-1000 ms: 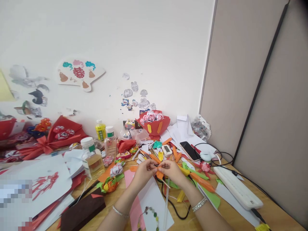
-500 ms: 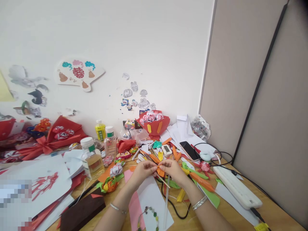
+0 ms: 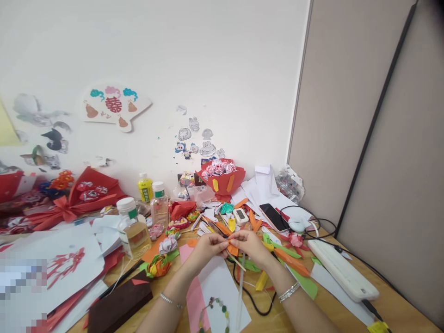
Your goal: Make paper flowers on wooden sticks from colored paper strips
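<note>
My left hand (image 3: 206, 249) and my right hand (image 3: 251, 247) meet over the middle of the table, both pinched on a small folded orange paper piece (image 3: 231, 249). A thin wooden stick (image 3: 236, 262) runs down and to the right from that piece. Beneath my hands lie a white sheet (image 3: 222, 289) and a pink sheet (image 3: 194, 296). A bead bracelet (image 3: 215, 310) rests on the white sheet. Each wrist wears a silver bracelet.
Glue bottles (image 3: 133, 229) stand at the left, beside red paper bouquets (image 3: 79, 196). A red bouquet (image 3: 222, 178), a phone (image 3: 274, 217) and a white power strip (image 3: 342, 270) sit behind and right. Coloured paper strips and folded flowers litter the wooden table (image 3: 398, 310).
Both hands have stayed together on the orange piece, shifting only slightly; the stick tip has tilted a little.
</note>
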Action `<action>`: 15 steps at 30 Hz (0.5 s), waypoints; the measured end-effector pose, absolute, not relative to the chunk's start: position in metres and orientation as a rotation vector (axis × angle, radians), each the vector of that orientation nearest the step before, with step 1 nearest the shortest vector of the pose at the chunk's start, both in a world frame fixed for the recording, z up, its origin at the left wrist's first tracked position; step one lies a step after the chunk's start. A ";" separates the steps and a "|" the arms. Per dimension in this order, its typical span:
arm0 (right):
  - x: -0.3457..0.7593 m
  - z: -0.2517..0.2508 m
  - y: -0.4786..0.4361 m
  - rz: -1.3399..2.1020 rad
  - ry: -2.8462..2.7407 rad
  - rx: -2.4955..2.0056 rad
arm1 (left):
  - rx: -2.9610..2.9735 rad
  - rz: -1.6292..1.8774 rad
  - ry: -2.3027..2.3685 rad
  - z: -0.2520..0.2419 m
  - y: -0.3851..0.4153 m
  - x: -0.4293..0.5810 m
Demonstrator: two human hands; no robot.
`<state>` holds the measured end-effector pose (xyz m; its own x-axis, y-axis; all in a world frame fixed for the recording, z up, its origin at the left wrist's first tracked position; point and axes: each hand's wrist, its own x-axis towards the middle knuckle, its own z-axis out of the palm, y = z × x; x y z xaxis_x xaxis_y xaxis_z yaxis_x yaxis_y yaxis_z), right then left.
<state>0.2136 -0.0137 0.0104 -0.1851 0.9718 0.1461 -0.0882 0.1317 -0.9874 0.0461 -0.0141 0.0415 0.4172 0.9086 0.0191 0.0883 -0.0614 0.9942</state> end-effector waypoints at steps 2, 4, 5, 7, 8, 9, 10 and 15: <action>0.212 0.010 -0.014 1.288 -1.282 -0.945 | 1.492 0.887 0.944 0.042 -0.014 0.047; 0.211 0.011 -0.015 1.296 -1.235 -0.945 | 1.493 0.901 0.945 0.041 -0.014 0.048; 0.210 0.011 -0.015 1.302 -1.220 -0.951 | 1.494 0.904 0.943 0.041 -0.013 0.048; 0.209 0.011 -0.015 1.319 -1.189 -0.956 | 1.497 0.908 0.939 0.039 -0.012 0.048; 0.208 0.011 -0.015 1.329 -1.173 -0.952 | 1.498 0.909 0.938 0.038 -0.011 0.048; 0.208 0.011 -0.016 1.336 -1.160 -0.946 | 1.498 0.909 0.937 0.037 -0.011 0.048; 0.208 0.012 -0.016 1.339 -1.153 -0.938 | 1.498 0.910 0.939 0.037 -0.011 0.048; 0.208 0.012 -0.017 1.345 -1.176 -0.913 | 1.529 0.912 0.961 0.038 -0.012 0.048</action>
